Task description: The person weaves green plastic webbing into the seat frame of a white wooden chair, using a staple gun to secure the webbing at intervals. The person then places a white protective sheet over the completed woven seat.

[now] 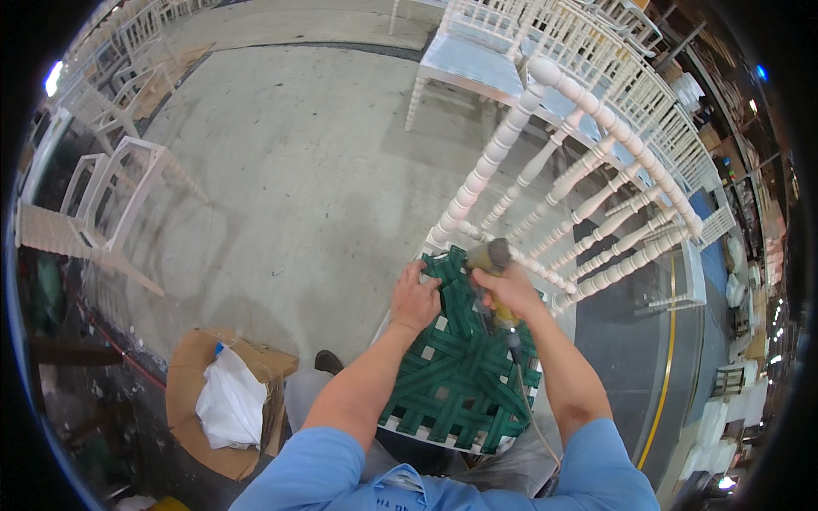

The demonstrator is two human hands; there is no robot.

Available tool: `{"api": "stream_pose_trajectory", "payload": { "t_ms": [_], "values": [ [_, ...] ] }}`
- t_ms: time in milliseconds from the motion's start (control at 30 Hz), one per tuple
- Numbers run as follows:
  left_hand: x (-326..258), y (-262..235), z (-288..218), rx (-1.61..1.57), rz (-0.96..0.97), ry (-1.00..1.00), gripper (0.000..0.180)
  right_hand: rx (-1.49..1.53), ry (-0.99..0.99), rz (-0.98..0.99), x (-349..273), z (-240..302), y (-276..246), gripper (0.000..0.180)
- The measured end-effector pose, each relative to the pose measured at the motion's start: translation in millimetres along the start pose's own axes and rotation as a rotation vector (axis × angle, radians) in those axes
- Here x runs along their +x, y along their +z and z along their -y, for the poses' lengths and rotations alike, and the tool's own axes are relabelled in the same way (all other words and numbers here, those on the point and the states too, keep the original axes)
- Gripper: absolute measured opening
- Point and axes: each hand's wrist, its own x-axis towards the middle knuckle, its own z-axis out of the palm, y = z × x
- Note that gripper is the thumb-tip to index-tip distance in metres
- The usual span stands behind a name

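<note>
Two hands busy here: your left hand (pixel 415 300) presses flat on the green webbing (pixel 460 375) at the chair seat's (pixel 426 430) far edge, your right hand (pixel 511 291) grips the staple gun (pixel 492 260). Keep that strap taut and the nose square before firing.

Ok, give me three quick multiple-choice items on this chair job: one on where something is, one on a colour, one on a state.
1. Where does the left hand rest?
A. on the woven seat webbing
B. on the cardboard box
C. on the chair's top rail

2. What colour is the webbing on the seat?
A. white
B. green
C. yellow

3. What is the state of the right hand?
A. open and empty
B. closed around a power tool
C. resting flat on the floor

Answers:
1 A, its fingers press on the straps at the seat's back edge.
2 B, the crossed straps are green against the white chair.
3 B, its grip wraps the tool, whose hose trails toward the person.
</note>
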Motion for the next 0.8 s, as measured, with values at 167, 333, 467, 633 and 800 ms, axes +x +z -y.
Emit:
{"api": "stream_pose_trajectory", "payload": {
  "t_ms": [167, 333, 467, 633, 800],
  "values": [
    [-2.6, -3.7, 14.3, -0.037, -0.004, -0.03, 0.024, 0.091, 0.006, -0.214, -149.9, 2.1, -66.7, 0.031],
    [2.4, 12.0, -8.6, 0.12, 0.105, 0.035, 0.027, 0.134, 0.175, -0.681, -377.5, -63.5, -131.7, 0.031],
    [6.7, -13.3, -0.6, 0.089, -0.095, 0.243, 0.03, 0.18, 0.374, -1.011, -512.1, -131.4, -141.1, 0.031],
    [-104.0, -3.7, -88.6, -0.32, 0.157, 0.196, 0.022, 0.46, 0.563, -1.154, -618.1, -234.9, -135.9, 0.033],
    [-221.2, -36.2, -144.4, -0.733, 1.427, -0.852, 0.041, 0.859, 0.452, -0.983, -594.6, -320.8, -130.3, 0.041]
  ]
}}
